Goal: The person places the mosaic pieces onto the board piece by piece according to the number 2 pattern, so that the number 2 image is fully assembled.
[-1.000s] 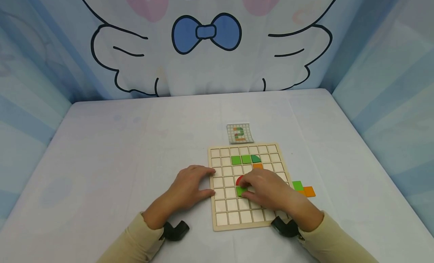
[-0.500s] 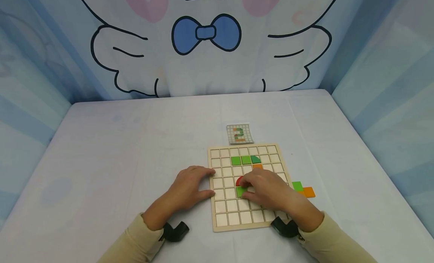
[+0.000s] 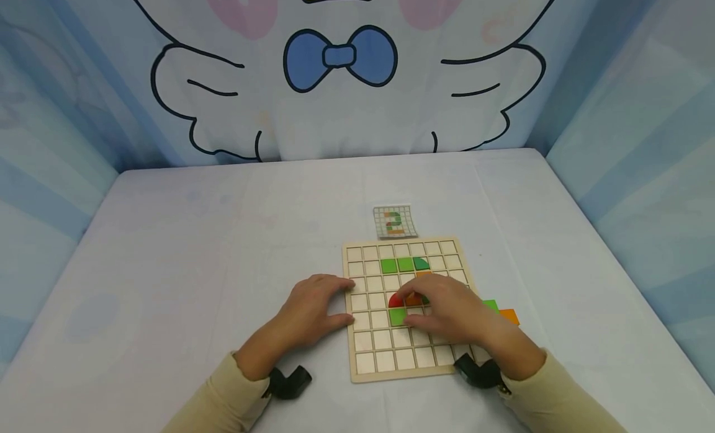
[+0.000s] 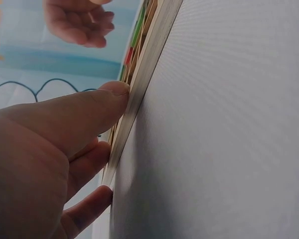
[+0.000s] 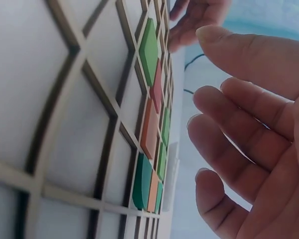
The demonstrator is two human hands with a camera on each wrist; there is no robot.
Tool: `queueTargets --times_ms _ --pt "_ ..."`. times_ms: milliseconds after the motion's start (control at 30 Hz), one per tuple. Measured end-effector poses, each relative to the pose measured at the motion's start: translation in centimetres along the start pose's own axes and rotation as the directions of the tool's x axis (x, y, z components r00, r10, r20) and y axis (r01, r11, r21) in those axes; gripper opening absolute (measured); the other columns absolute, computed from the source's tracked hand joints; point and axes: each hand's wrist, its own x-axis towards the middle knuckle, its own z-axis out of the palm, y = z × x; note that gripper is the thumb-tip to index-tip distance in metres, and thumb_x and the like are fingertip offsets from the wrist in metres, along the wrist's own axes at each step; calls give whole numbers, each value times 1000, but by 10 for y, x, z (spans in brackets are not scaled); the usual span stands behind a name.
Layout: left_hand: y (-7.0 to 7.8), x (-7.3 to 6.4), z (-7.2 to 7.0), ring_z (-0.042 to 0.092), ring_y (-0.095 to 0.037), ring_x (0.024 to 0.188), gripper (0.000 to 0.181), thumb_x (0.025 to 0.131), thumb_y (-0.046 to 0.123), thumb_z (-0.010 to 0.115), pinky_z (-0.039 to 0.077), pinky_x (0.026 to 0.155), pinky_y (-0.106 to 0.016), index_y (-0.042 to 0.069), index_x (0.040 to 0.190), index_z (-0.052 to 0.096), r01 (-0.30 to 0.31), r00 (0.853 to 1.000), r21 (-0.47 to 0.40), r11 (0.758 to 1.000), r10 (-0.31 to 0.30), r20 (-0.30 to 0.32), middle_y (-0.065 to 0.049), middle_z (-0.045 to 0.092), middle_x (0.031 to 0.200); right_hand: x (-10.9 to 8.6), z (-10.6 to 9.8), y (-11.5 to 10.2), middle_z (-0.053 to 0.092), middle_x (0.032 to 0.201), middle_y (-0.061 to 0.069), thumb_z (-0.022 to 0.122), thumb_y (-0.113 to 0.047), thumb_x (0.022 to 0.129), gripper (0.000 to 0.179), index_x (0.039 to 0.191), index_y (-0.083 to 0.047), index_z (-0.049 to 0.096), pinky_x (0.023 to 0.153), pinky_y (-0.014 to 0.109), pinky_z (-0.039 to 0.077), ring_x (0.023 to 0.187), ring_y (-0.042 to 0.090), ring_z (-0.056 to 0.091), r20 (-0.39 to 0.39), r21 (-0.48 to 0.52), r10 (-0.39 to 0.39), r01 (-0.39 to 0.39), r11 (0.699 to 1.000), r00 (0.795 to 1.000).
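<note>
A wooden grid board (image 3: 365,361) lies on the table with coloured tiles set in its cells. My left hand (image 3: 313,309) touches the board's left edge with thumb and fingertips; the left wrist view shows the thumb (image 4: 84,112) right at the wooden rim (image 4: 139,94). Over the board's middle hovers my right hand (image 3: 449,306), fingers loosely bent with nothing between them. Near its fingertips sit a red rounded tile (image 3: 393,301), an orange square tile (image 3: 413,301) and a light green square tile (image 3: 397,317). A dark green rounded tile (image 5: 141,184) shows beside the orange one.
Behind the board lies a small pattern card (image 3: 395,222). Loose tiles, a green one (image 3: 491,305) and an orange one (image 3: 509,316), rest at the board's right edge, partly behind the right wrist. Two green squares (image 3: 396,265) fill cells in an upper row.
My right hand has drawn slightly right and up from the middle row, uncovering the orange tile and more of the red and green ones. My left hand stays at the board's edge.
</note>
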Motion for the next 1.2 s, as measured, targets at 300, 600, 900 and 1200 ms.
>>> queueTargets --times_ms 300,600,900,1200 --pt "-2 -1 2 54 -31 123 53 83 23 83 41 103 -52 6 130 63 -13 1000 8 1000 13 -4 -8 64 126 -13 -16 15 66 129 4 80 -24 87 51 134 -9 64 101 54 45 123 30 58 1 100 65 -65 993 998" --pt "-2 0 2 55 -30 121 52 83 22 84 42 101 -51 6 128 64 -31 999 19 999 31 -17 -8 65 124 -34 -34 34 65 130 9 83 -23 84 52 131 -11 66 93 58 50 115 37 61 -82 149 148 -135 980 986" --pt "-1 1 1 54 -30 123 52 84 23 83 41 102 -52 7 129 64 -7 1000 22 1000 7 -2 -7 65 126 -61 -44 54 65 127 13 81 -22 85 52 132 -8 63 82 52 52 105 36 61 -84 115 259 -249 962 962" --pt "-1 0 2 53 -30 124 54 83 25 84 41 103 -52 8 130 64 1 1000 18 1000 -1 -5 -7 65 126 -74 -43 70 67 115 6 82 -19 84 46 126 -8 65 84 41 51 105 27 59 -95 93 306 -297 950 947"
